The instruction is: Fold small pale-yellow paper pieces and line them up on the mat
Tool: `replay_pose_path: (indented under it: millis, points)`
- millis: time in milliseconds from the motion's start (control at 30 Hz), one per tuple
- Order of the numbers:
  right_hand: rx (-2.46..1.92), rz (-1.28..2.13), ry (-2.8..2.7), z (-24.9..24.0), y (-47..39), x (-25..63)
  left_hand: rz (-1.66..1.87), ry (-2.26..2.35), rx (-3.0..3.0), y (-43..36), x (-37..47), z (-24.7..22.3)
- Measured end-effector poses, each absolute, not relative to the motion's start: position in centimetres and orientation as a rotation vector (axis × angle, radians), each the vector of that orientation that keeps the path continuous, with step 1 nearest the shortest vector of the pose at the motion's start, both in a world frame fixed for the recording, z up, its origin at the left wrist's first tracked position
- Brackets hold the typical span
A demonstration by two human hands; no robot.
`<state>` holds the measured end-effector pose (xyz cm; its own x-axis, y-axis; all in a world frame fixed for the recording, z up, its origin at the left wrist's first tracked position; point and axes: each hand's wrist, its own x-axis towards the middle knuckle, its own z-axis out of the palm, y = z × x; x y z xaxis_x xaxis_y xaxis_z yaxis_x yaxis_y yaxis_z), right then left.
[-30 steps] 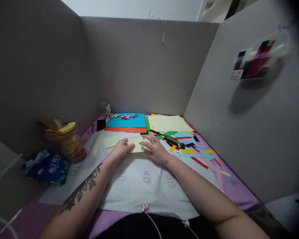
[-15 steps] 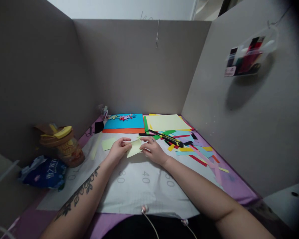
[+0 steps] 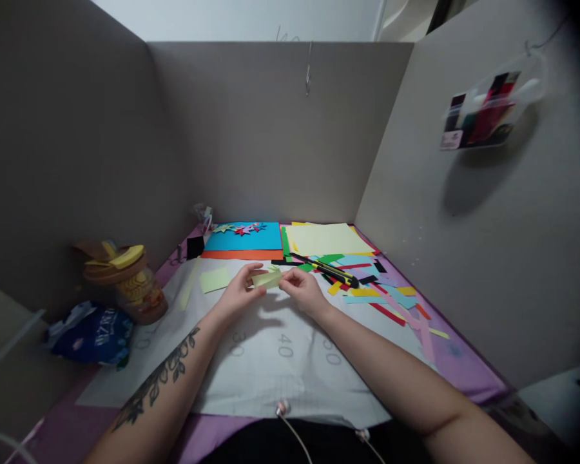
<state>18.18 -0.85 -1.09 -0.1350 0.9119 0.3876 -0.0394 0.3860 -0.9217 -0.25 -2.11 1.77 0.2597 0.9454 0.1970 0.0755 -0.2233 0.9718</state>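
Left hand (image 3: 241, 291) has one end of a small pale paper (image 3: 267, 279) between thumb and fingers, right hand (image 3: 303, 291) pinches the other end. It's up over the white sheet (image 3: 261, 380), pale square (image 3: 214, 280) off left, cutter (image 3: 337, 273) off right.

Small pale yellow-green paper (image 3: 269, 279), shows as a narrow band; folded or just tilted, can't tell. Held between left hand (image 3: 239, 293) and right hand (image 3: 303, 291), raised over white sheet (image 3: 263, 380), near its far edge.
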Motion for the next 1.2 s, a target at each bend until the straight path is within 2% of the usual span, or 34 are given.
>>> replay_pose_path:
  millis: [200,667,1200]
  points:
    - [-0.898,0.947,-1.542,-0.6,-1.7,17.8,1.126,1.123,1.731,-2.3,0.0,1.9]
    - [-0.846,1.000,-1.234,-0.7,-2.0,17.0,1.250,1.273,1.664,-3.1,1.4,2.8]
    - [-0.867,1.041,-1.140,-0.2,-2.3,16.5,1.294,1.280,1.581,-3.2,1.8,2.5]
